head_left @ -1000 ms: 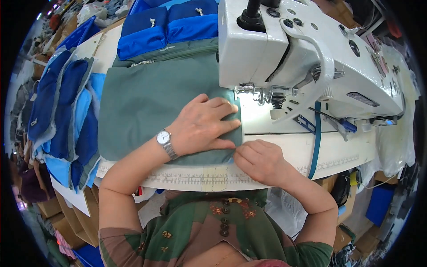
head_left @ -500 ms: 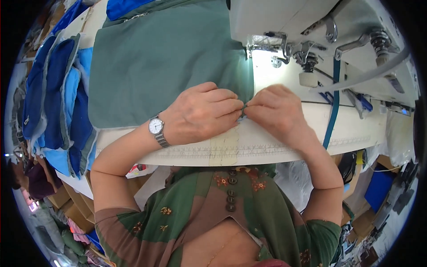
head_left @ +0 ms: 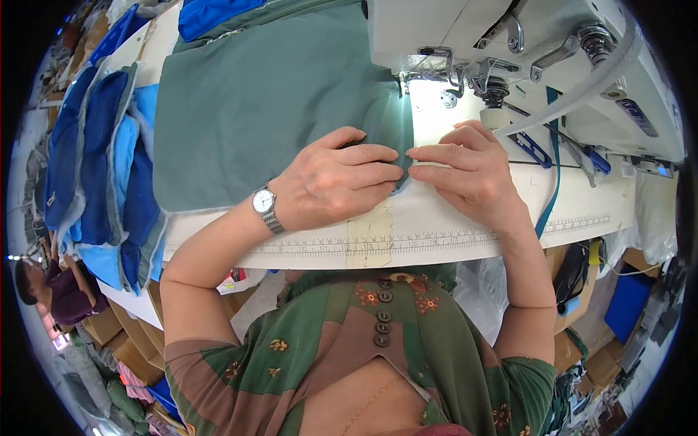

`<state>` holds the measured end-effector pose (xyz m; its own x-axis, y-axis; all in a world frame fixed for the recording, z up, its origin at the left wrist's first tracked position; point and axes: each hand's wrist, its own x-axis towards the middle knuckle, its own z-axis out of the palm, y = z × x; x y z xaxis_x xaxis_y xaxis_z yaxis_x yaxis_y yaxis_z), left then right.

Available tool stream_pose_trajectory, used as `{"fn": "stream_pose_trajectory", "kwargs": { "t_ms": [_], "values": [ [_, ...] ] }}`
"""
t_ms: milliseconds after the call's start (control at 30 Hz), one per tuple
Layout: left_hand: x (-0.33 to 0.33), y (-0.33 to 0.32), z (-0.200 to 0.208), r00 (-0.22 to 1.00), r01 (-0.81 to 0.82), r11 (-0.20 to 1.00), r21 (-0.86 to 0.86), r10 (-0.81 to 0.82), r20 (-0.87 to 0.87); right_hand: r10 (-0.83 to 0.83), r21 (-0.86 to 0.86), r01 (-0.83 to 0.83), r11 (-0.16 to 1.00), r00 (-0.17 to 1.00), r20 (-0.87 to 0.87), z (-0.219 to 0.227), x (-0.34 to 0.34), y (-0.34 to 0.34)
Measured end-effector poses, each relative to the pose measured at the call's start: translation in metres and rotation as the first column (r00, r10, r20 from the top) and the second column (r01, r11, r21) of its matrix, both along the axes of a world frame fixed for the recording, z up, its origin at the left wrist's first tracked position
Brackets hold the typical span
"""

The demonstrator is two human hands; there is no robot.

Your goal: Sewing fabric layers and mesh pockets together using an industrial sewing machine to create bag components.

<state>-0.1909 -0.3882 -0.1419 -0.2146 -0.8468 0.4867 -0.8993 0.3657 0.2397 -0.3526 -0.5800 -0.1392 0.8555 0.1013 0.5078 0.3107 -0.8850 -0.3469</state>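
Note:
A wide piece of grey-green fabric [head_left: 240, 116] lies flat on the machine bed, its far right edge under the presser foot [head_left: 404, 86] of a white sewing machine [head_left: 451, 29]. My left hand [head_left: 338, 178], wearing a metal-band watch [head_left: 264, 200], rests on the fabric near its right edge, fingers apart and slightly bent. Just right of that edge is my right hand [head_left: 472, 171], its fingers parted and their tips at or beside the fabric's border. Whether the right fingertips touch the cloth is hard to tell. Light from the machine falls on the edge.
Blue and navy padded pieces [head_left: 102, 167] hang over the table's left side. Right of my right hand lie a blue-handled tool [head_left: 534, 150] and a dark teal strip [head_left: 552, 196]. A printed ruler [head_left: 451, 241] runs along the front edge. Another person [head_left: 69, 291] is far left.
Both hands have let go of their pinch at the fabric's near right corner. My right hand has opened and shifted slightly right; the left fingers have spread on the cloth.

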Motion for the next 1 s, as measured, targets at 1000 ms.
{"fn": "stream_pose_trajectory", "kwargs": {
  "t_ms": [1000],
  "values": [
    [0.054,-0.040,0.003,0.996,-0.082,0.993,0.089,0.085,-0.032,-0.429,-0.242,0.357,0.902,0.798,-0.423,-0.041,0.022,-0.024]
  ]
}}
